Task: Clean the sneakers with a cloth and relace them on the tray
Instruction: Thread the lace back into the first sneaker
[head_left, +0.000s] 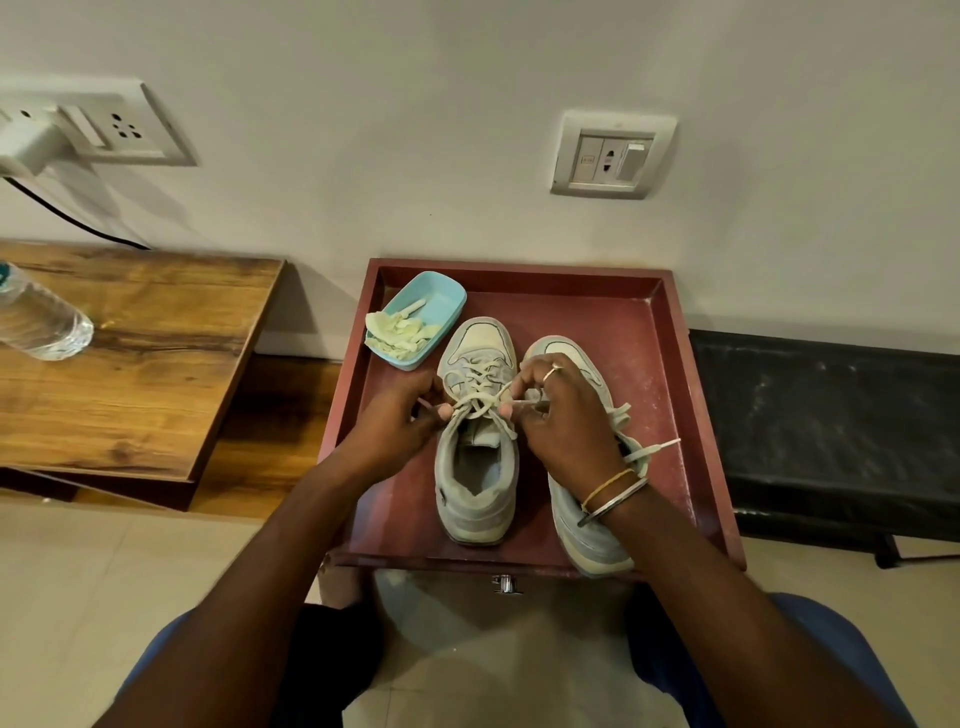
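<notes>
Item, lacing step: with the sneaker (475, 483) standing in the middle of the tray (649, 332), heel toward its near edge, draw both lace (480, 402) ends evenly so the top crossing seats flat, your left hand (400, 415) and right hand (561, 415) each pinching one end, knuckles up, one either side of it.

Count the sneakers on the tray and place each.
2. The left sneaker stands centrally on the tray; the right sneaker beside it, partly hidden by the right hand.
</notes>
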